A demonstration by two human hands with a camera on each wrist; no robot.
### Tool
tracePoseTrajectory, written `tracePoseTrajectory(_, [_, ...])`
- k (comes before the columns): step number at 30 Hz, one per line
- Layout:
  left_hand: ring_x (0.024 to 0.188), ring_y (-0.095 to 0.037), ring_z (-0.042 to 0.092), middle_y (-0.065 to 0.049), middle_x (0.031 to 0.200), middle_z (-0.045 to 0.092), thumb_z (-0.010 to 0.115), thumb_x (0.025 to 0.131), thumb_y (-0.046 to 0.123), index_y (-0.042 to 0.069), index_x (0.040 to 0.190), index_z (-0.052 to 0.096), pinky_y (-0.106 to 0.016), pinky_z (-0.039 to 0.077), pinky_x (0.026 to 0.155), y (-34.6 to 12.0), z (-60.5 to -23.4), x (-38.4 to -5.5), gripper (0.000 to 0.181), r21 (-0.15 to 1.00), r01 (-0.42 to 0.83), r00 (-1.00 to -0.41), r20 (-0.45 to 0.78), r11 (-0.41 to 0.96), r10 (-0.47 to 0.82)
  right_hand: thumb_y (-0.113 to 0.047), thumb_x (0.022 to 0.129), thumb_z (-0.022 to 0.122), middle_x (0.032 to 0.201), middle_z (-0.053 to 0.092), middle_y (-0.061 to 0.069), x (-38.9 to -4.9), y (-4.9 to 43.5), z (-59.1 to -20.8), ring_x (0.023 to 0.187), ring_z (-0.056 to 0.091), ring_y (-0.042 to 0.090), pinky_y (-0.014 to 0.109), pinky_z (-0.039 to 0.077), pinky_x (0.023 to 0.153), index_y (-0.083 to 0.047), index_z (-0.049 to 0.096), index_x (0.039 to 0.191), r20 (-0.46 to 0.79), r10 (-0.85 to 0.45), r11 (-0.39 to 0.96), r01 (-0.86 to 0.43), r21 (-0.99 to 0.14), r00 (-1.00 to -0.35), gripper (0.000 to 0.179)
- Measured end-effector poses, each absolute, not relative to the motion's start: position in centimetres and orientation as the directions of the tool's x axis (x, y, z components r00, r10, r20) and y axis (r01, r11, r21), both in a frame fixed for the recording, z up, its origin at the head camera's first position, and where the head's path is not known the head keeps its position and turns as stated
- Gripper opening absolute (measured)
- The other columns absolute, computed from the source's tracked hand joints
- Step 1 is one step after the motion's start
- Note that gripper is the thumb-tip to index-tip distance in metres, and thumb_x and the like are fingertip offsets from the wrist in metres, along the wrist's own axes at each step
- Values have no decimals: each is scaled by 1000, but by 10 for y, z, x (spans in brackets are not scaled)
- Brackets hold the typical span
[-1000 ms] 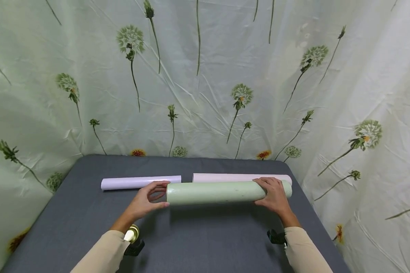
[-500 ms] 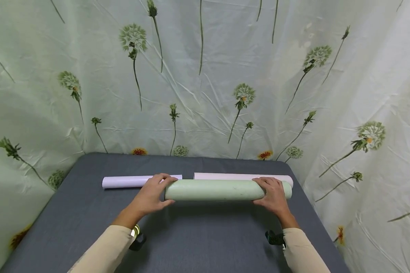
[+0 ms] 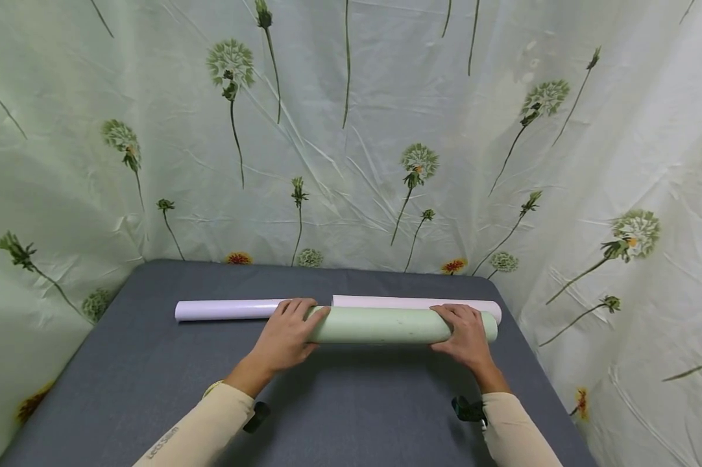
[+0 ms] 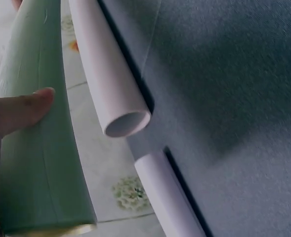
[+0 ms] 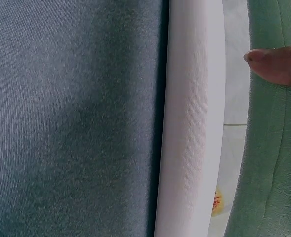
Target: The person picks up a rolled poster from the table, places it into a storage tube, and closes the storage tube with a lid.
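Note:
A thick pale green roll (image 3: 380, 325) is held level above the table, in front of two other rolls. My left hand (image 3: 287, 334) grips it toward its left end, the thumb lying across the green surface in the left wrist view. Close to the right end, my right hand (image 3: 464, 334) grips the same roll, fingers over the top and thumb on the near side. Behind the green roll lies a pale pink roll (image 3: 409, 301), partly covered by it; its hollow end shows in the left wrist view. A thinner lilac roll (image 3: 228, 310) lies to the left, its right end hidden behind my left hand.
The rolls are over a dark grey cloth-covered table (image 3: 363, 408). A white curtain (image 3: 351, 155) printed with dandelions hangs behind the table and along its sides. Dark wrist devices (image 3: 468, 410) sit under both sleeves.
My left hand has moved from the green roll's left end to the right along it and now wraps round it. The green roll rose slightly in view. My right hand keeps its grip.

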State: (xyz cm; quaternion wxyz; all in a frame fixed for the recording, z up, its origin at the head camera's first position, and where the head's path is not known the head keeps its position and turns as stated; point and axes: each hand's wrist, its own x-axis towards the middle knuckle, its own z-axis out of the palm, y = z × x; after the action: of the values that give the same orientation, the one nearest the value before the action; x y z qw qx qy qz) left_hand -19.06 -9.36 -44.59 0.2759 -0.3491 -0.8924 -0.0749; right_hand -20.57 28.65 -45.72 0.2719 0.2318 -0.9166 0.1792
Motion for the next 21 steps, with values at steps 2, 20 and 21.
tracePoseTrajectory(2, [105,-31,55,-12,114,56,91,62,32,12,126,59,-48,45,88,-90,-445,-190,74,-62,666,-610,529,744,590,-12,34,97,102,66,16,-206,285,-457,98,57,37,57,36,87,-4,70,109,583,-327,828,-523,-203,-744,81])
tracePoseTrajectory(20, [106,-30,55,-11,115,58,91,62,29,13,125,60,-49,44,87,-91,-449,-193,72,-27,661,-628,527,750,572,-14,36,98,105,66,16,-206,277,-458,100,57,37,58,37,89,-5,70,110,574,-326,834,-515,-201,-751,80])
tracePoseTrajectory(21, [106,-30,55,-11,115,58,91,62,29,14,125,60,-49,44,87,-92,-450,-193,72,-23,660,-631,527,751,569,-14,37,98,105,66,16,-206,277,-458,100,57,37,59,37,89,-4,70,111,569,-328,834,-514,-200,-754,80])
